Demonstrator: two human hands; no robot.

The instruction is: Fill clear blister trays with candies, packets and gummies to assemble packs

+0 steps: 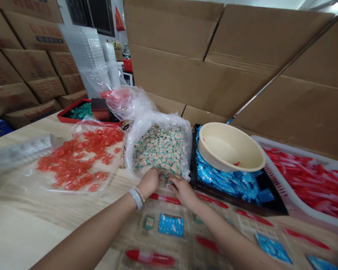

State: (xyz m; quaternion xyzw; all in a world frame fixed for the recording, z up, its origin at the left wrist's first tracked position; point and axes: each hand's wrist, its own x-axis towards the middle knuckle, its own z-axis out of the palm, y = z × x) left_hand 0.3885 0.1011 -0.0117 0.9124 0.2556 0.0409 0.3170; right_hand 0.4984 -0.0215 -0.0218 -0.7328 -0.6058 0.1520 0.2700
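My left hand [150,182], with bracelets at the wrist, reaches into the near edge of a plastic-lined box [130,150]. Its fingers are bent together and partly hidden. Beside it, my right hand [183,188] has curled fingers at the same edge. Both touch the heap of small tan-and-green pieces [160,146] in the box; what the fingertips pinch is hidden. Below the hands lie clear plastic trays. One holds a blue packet [171,225] and a tan-and-green piece [149,222]; a red pen-like item [150,258] lies nearer me.
Orange-red plastic pieces [70,165] lie on a clear bag at left. A cream basin [228,146] rests on blue packets in a black tray [198,183]. A white basket [287,195] of red items stands right. Cardboard boxes [180,33] form a wall behind.
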